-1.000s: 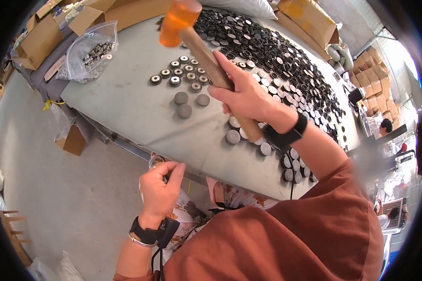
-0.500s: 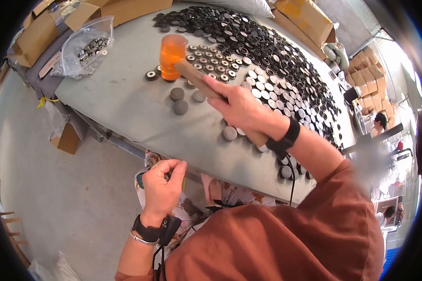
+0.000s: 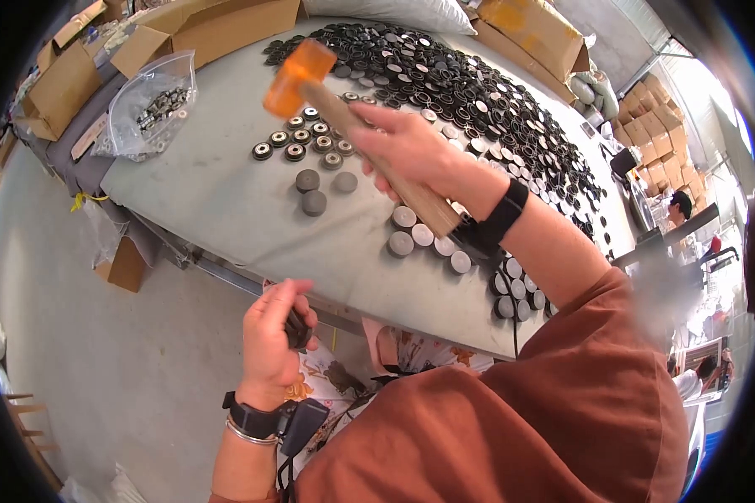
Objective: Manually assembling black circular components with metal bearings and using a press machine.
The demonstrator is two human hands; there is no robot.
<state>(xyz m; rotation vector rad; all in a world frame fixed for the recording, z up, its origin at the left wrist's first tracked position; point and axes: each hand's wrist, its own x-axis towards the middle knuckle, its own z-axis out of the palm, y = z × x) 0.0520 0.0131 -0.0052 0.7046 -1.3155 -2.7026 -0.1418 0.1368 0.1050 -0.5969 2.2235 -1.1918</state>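
My right hand [image 3: 415, 151] is wrapped around the wooden handle of a mallet [image 3: 300, 77] with an orange, see-through head, raised over the table. Below it, several black round pieces with pale ringed centres [image 3: 295, 152] lie grouped on the tabletop. Nearer to me are a few plain dark grey discs [image 3: 308, 180], and light-topped discs [image 3: 423, 235] sit by the handle's end. At the near table edge, my left hand [image 3: 268, 344] is closed on a small dark piece [image 3: 297, 332], mostly covered by the fingers.
A large heap of black round pieces [image 3: 495, 109] spreads over the far and right side of the grey table [image 3: 226, 218]. A clear bag of small metal parts [image 3: 164, 109] rests at the left. Open cardboard boxes [image 3: 67, 92] stand beyond, with a white sack [image 3: 403, 12] behind.
The mallet has lifted and tilted, its head swinging away from the ringed pieces. My left hand has turned slightly, and a dark piece now shows in its fingers.
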